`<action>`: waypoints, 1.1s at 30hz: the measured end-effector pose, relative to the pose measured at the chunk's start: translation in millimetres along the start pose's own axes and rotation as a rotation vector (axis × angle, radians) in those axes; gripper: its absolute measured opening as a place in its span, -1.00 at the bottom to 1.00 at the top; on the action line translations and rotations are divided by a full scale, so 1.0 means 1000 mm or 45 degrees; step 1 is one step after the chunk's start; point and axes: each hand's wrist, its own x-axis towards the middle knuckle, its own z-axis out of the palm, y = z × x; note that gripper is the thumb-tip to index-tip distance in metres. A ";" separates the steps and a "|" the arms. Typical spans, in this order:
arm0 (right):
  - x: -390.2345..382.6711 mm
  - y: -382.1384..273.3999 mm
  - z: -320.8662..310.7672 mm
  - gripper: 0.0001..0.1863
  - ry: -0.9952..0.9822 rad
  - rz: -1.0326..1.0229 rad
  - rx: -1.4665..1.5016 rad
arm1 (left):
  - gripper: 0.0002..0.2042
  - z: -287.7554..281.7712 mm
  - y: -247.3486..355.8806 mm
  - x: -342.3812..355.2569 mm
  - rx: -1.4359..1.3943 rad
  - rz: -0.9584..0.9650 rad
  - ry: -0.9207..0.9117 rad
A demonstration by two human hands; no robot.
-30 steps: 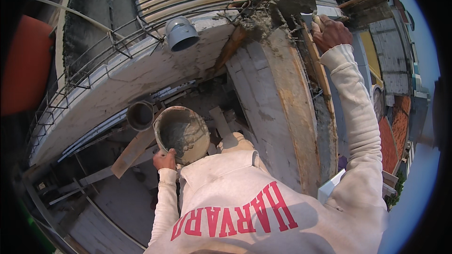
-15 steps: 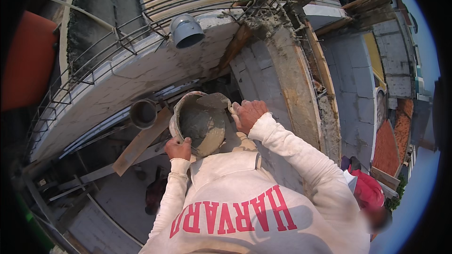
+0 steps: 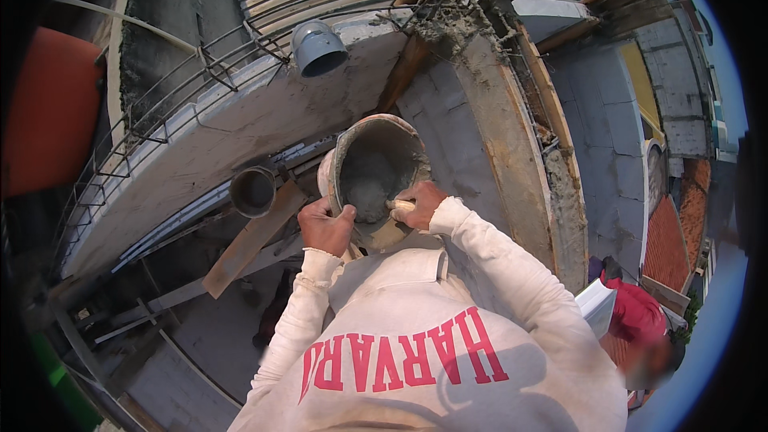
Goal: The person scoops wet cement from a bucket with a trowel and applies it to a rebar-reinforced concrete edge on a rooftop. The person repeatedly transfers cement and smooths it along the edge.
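A mortar-smeared bucket (image 3: 326,176) is tilted in front of my chest, its mouth facing up toward me. Wet grey mortar (image 3: 368,192) lies inside it. My left hand (image 3: 328,228) is closed on the near left part of the rim. At the near right side of the mouth, my right hand (image 3: 422,203) is closed around the light handle of a trowel (image 3: 400,205). The trowel's blade does not show clearly; it seems to be down in the bucket.
A concrete wall with a grey pipe elbow (image 3: 318,48) and bent rebar (image 3: 216,64) curves ahead. An open pipe (image 3: 253,191) and a plank (image 3: 252,240) lie left of the bucket. A plastered column (image 3: 512,128) rises at right. Another person in red (image 3: 636,312) is at lower right.
My right hand has come down and left from beyond the rim, and the trowel blade has dropped out of sight. The bucket has shifted right and away and tilted, my left hand with it.
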 end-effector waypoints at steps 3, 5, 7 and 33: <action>-0.012 0.003 -0.021 -0.66 -0.011 -0.042 0.078 | -0.93 0.000 0.004 -0.002 -0.111 -0.055 -0.028; -0.026 0.013 -0.033 -0.66 0.072 -0.041 0.183 | -0.92 0.009 0.002 0.002 -0.228 -0.026 -0.055; -0.038 0.014 -0.054 -0.65 0.068 -0.043 0.147 | -0.92 0.012 0.002 0.003 -0.195 -0.059 -0.057; -0.028 -0.023 -0.310 -0.55 1.161 0.398 -1.341 | -0.94 -0.100 -0.157 -0.068 -0.133 -0.335 0.560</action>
